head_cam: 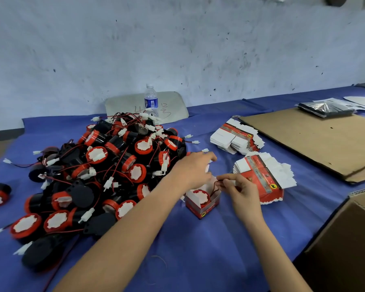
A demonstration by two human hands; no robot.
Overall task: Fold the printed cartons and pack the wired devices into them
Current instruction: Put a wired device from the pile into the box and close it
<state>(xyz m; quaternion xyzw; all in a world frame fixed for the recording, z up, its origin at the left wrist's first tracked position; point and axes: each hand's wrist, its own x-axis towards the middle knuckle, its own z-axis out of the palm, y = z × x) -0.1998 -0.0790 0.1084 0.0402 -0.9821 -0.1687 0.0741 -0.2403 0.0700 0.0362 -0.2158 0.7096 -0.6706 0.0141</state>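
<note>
A thin red-and-black wire (216, 183) is pinched by the right hand (241, 191), and its white plastic connector (207, 167) is held in the curled left hand (193, 167). Just beneath both, a round red-faced black device (200, 197) is seated in the open red-and-white printed carton (204, 208). Wire left looped above the rim could be trapped when the flaps are closed.

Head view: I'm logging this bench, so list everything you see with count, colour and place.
devices: heaped pile, black and red, left.
carton: one open, red-white, centre, device inside.
flat cartons: two stacks, red-white, right of centre.
bottle: one, clear, behind pile.
cardboard sheet: one, brown, far right.
box: one, brown, bottom right.
cloth: one, blue, covering table.
left hand: above carton, grip unclear.
right hand: pinching red wire beside carton.
</note>
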